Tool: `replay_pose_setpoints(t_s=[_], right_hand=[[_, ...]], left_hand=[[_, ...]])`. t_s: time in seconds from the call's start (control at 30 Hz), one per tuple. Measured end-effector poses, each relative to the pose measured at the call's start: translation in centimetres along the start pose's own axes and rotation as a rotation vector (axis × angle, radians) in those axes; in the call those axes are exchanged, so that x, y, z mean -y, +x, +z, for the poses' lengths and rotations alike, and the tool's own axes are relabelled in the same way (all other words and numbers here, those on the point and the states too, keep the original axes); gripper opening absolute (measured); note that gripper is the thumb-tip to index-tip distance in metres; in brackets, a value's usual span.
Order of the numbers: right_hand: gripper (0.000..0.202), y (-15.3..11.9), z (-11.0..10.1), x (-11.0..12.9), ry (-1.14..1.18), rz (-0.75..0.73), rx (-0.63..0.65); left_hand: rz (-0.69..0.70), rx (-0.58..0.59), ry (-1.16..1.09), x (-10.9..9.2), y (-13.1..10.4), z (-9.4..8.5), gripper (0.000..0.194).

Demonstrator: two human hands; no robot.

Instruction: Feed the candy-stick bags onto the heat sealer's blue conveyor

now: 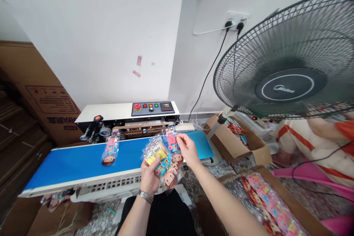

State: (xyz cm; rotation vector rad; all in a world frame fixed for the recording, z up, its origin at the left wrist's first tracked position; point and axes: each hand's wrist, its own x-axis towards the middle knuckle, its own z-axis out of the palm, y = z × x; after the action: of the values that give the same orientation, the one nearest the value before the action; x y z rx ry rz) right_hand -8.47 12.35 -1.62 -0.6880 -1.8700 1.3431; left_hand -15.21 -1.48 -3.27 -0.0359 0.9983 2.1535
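Observation:
My left hand (149,177), with a metal watch band at the wrist, is closed around a fanned stack of printed clear plastic packets (164,165) showing cartoon faces and yellow barcode labels. To its right, my right hand (188,150) pinches one packet with a pink label (171,141) by its edge, close to the right end of the band sealing machine (110,112). Further left on the blue conveyor belt (77,163) lies another packet (110,150), its upper edge at the machine's rollers. The fingertips under the left-hand stack are hidden.
A large fan (287,84) stands at the right. Beneath it sits a carton (235,147) of colourful packets; a nearer carton (267,177) holds more. An open box (63,215) lies below the belt's left end. Another person's leg (293,140) shows at far right.

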Motion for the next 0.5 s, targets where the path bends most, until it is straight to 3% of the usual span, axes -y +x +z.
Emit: replay_pose_setpoints(t_s=[0.33, 0.5], right_hand=[[0.019, -2.2, -0.4, -0.3, 0.152, 0.074, 0.192], [0.046, -0.7, -1.5, 1.2, 0.124, 0.029, 0.262]], left_hand=[[0.139, 0.049, 0.242, 0.2, 0.2, -0.6, 0.048], [0.140, 0.108, 0.312, 0.2, 0.1, -1.0, 0.052]])
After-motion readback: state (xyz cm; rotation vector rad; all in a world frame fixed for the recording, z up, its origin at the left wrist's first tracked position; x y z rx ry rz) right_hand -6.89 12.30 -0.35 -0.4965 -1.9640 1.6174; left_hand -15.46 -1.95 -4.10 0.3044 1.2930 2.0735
